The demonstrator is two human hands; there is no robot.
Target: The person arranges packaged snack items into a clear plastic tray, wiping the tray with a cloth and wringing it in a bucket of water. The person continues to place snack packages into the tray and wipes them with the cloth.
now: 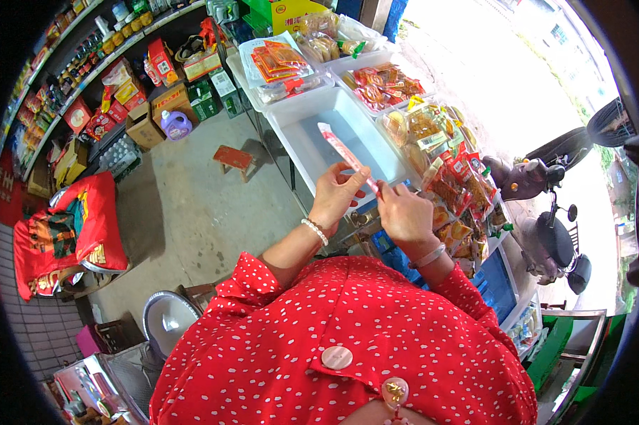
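Observation:
Both of my hands hold a long, thin pink-and-white wrapped stick point(346, 150) at its lower part. The stick slants up and to the left, its far end free over a white plastic bin point(285, 125). My left hand point(336, 192), with a pearl bracelet at the wrist, pinches it from the left side between thumb and fingers. My right hand point(404, 211), with a bangle, grips the near end, which its fingers partly hide. The inside of the bin shows a pale bluish bottom around the stick.
Right of the bin lie packaged snacks point(460, 180); beyond it stands a tray of red packets point(387, 85). On the floor at left are a red stool point(233, 158), a purple detergent bottle point(176, 125) and a red-draped chair point(75, 228). A scooter point(532, 178) stands outside at right.

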